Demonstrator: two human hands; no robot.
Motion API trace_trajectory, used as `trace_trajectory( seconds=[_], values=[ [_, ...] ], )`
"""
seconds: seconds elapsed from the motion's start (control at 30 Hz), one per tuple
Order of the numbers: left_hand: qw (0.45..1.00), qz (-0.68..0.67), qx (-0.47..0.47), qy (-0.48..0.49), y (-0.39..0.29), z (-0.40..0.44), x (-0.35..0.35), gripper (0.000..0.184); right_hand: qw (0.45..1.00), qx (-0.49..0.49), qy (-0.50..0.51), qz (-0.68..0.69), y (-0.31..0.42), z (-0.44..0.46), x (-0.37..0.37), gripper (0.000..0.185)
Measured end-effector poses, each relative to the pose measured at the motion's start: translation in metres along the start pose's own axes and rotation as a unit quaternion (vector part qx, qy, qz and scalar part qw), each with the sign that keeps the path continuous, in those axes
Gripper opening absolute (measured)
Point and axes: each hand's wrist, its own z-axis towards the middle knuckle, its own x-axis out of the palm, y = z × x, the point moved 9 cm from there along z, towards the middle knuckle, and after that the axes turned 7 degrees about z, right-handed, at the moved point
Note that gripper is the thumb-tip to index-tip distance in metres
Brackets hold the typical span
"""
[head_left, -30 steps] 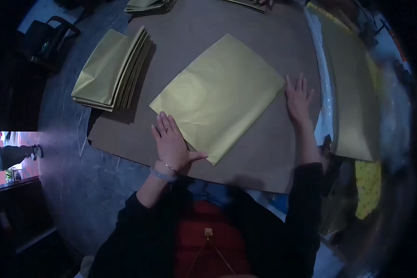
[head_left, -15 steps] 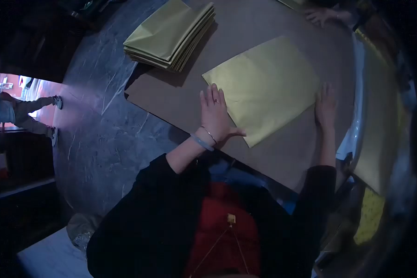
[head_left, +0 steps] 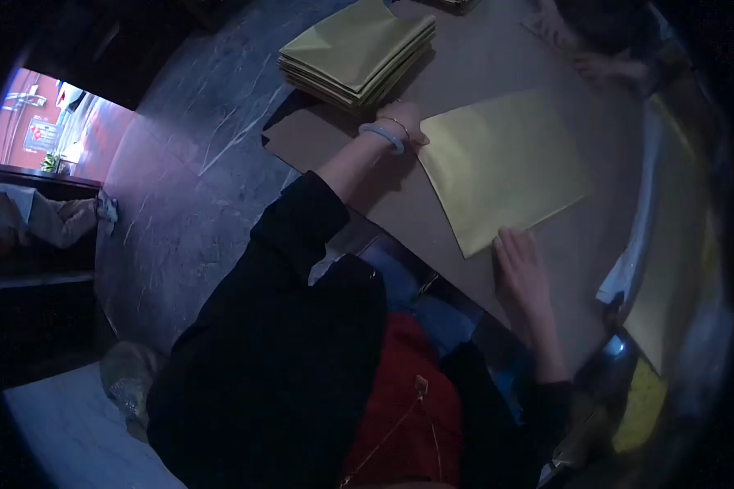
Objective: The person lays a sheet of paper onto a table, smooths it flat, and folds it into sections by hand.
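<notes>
A flat yellow paper sheet [head_left: 506, 163] lies on a brown board. At its left corner is my left hand [head_left: 401, 121], its fingers curled and partly hidden, seemingly pinching that corner. The same hand is just below a thick stack of folded yellow paper [head_left: 359, 49]. My right hand [head_left: 520, 265] lies flat with fingers stretched out, the fingertips at the sheet's lower edge.
The brown board [head_left: 563, 306] rests on a grey marbled surface [head_left: 196, 212]. Another person's hands [head_left: 595, 65] are at the far right of the board. Yellow material with a pale edge [head_left: 648, 163] runs along the right side. Another person [head_left: 49, 213] is at far left.
My left hand has moved from the sheet's left edge up to its corner beside the stack. My right hand has shifted to the lower edge. The sheet has turned slightly; the view has shifted.
</notes>
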Motion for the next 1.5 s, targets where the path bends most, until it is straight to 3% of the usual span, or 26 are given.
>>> trace_trajectory(
  seconds=[0.03, 0.1, 0.17, 0.23, 0.33, 0.4, 0.43, 0.5, 0.57, 0.63, 0.7, 0.77, 0.8, 0.83, 0.87, 0.9, 0.93, 1.0, 1.07, 1.17, 1.33, 1.5],
  values=[
    [1.000, -0.005, 0.006, 0.021, 0.000, 0.000, -0.001, 0.046, 1.000, 0.011, 0.002, -0.005, -0.006, 0.001, 0.004, 0.045],
    [0.998, -0.021, 0.049, 0.043, -0.004, 0.002, -0.002, 0.046, 0.989, -0.099, 0.005, -0.107, -0.001, -0.002, 0.013, 0.042],
    [0.996, -0.011, 0.069, 0.046, 0.005, 0.018, 0.015, 0.046, 0.992, -0.090, 0.001, -0.092, -0.005, 0.003, 0.010, 0.041],
    [0.999, -0.004, 0.042, 0.033, -0.014, 0.000, -0.013, 0.039, 0.994, -0.078, -0.007, -0.073, -0.010, 0.004, 0.015, 0.041],
    [0.963, -0.238, -0.059, 0.110, 0.002, -0.006, 0.006, 0.035, 0.989, -0.108, -0.032, -0.094, -0.005, -0.003, 0.015, 0.040],
    [0.888, -0.427, -0.074, 0.153, 0.000, -0.030, 0.011, 0.035, 0.995, -0.077, -0.057, -0.006, -0.001, -0.002, -0.005, 0.039],
    [0.835, -0.510, -0.072, 0.191, -0.007, -0.044, 0.013, 0.034, 0.997, -0.061, -0.043, 0.021, -0.004, -0.008, -0.005, 0.048],
    [0.677, -0.713, -0.051, 0.175, -0.024, -0.086, 0.001, 0.027, 0.998, 0.007, -0.046, 0.035, -0.007, -0.026, -0.015, 0.053],
    [0.623, -0.750, -0.071, 0.213, -0.034, -0.133, 0.004, 0.030, 0.995, 0.067, -0.045, 0.053, -0.015, -0.039, -0.019, 0.059],
    [0.535, -0.789, -0.077, 0.291, -0.038, -0.175, 0.030, 0.034, 0.983, 0.116, -0.085, 0.113, -0.026, -0.049, -0.024, 0.067],
    [0.474, -0.826, -0.066, 0.296, -0.047, -0.209, 0.043, 0.036, 0.982, 0.126, -0.092, 0.105, -0.025, -0.057, -0.016, 0.063],
    [0.534, -0.790, -0.074, 0.292, -0.057, -0.239, 0.045, 0.041, 0.992, 0.115, -0.033, 0.035, -0.024, -0.067, 0.008, 0.058],
    [0.634, -0.716, -0.135, 0.257, -0.053, -0.251, 0.048, 0.043, 0.993, 0.111, -0.031, 0.041, -0.020, -0.074, 0.012, 0.058],
    [0.634, -0.716, -0.143, 0.254, -0.047, -0.258, 0.049, 0.043, 0.991, 0.121, -0.014, 0.049, -0.014, -0.084, 0.018, 0.055],
    [0.799, -0.548, -0.107, 0.222, -0.032, -0.259, 0.044, 0.044, 0.990, 0.130, 0.004, 0.057, -0.009, -0.091, 0.024, 0.052],
    [0.918, -0.347, -0.065, 0.180, -0.022, -0.260, 0.037, 0.045, 0.990, 0.123, 0.008, 0.062, -0.004, -0.096, 0.026, 0.052],
    [0.972, -0.233, -0.028, 0.030, -0.016, -0.253, 0.013, 0.043, 0.991, 0.122, 0.003, 0.061, 0.000, -0.101, 0.026, 0.053],
    [0.984, -0.130, 0.085, -0.081, -0.034, -0.229, -0.015, 0.048, 0.991, 0.121, -0.011, 0.056, 0.003, -0.106, 0.023, 0.053],
    [0.966, -0.037, 0.231, -0.111, -0.069, -0.202, -0.023, 0.054, 0.990, 0.119, -0.004, 0.077, 0.002, -0.107, 0.022, 0.053],
    [0.931, 0.036, 0.357, -0.068, -0.095, -0.173, 0.006, 0.061, 0.987, 0.132, 0.010, 0.093, -0.001, -0.100, 0.015, 0.054],
    [0.906, 0.092, 0.413, -0.032, -0.102, -0.163, 0.027, 0.061, 0.977, 0.159, 0.025, 0.140, -0.015, -0.087, 0.019, 0.056],
    [0.907, 0.078, 0.413, -0.033, -0.100, -0.161, 0.026, 0.062, 0.992, 0.101, 0.077, 0.004, -0.018, -0.083, 0.026, 0.058]
  ],
)
